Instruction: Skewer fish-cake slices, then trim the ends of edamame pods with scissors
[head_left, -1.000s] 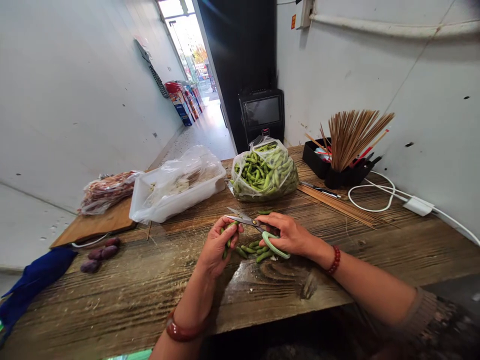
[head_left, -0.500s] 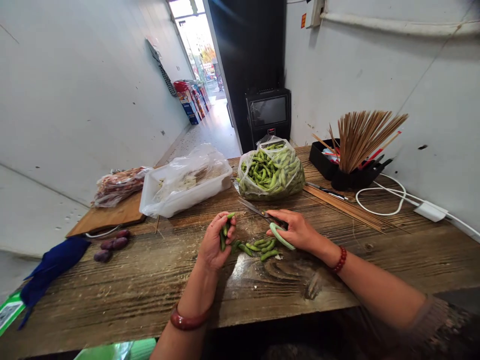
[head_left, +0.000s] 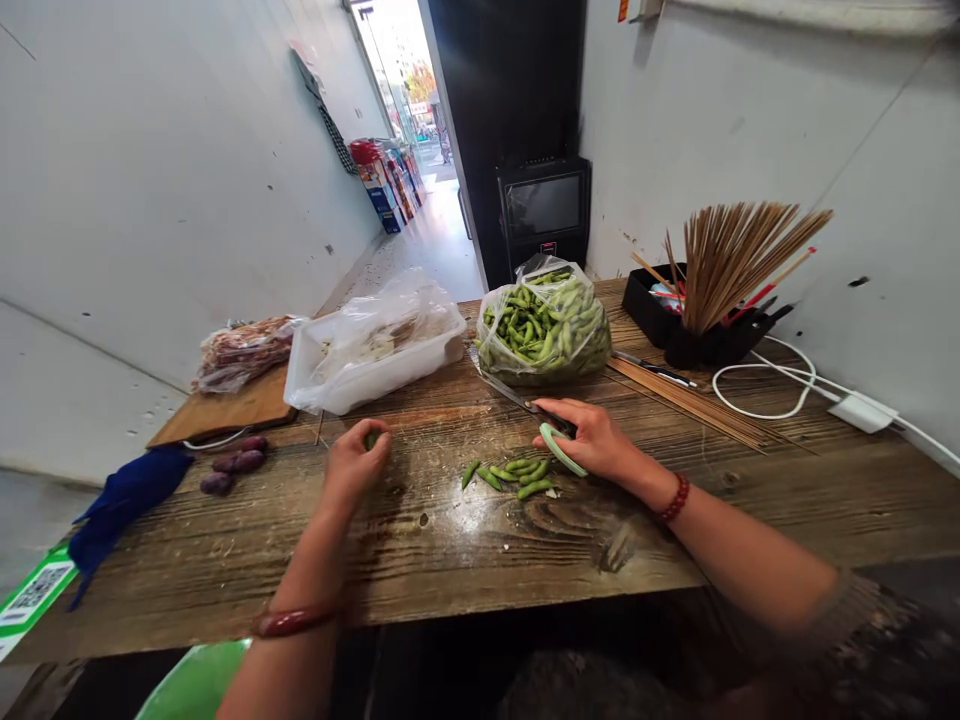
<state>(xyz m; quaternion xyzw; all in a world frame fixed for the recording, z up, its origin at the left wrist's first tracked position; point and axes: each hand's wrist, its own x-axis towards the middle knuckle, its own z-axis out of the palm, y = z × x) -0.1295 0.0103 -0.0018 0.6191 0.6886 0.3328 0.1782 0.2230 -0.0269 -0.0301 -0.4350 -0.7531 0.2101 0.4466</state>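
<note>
Between the two hands, a small group of loose green pods [head_left: 503, 474] lies on the wooden table [head_left: 420, 570], nearer the right hand [head_left: 589, 440] than the left hand [head_left: 358, 458]. The leftmost of these points away from the person, its far end leaning rightward; its neighbour slants from far left to near right, and the rest lie mostly crosswise. The right hand grips scissors [head_left: 529, 405], fingers closed about the mint-green handle [head_left: 561, 454]. Their long axis runs slantwise, from the handle at the palm to tips ahead and to the left of that hand, near the foot of the plastic bag [head_left: 544, 335] full of pods. Whether the blades are parted is hard to tell. The left hand is curled narrow, thumb and forefinger around something green, probably a held pod [head_left: 371, 438]; too little shows to give its direction. Ahead of that hand stands a white tray [head_left: 345, 392].

The step in hand looks like a gap between cuts in trimming pods, since the hands are well apart and the blades touch none. Another cut would call for a pod brought to the blades, one end clear of the left fingers; an already trimmed one would first need setting down.
</note>
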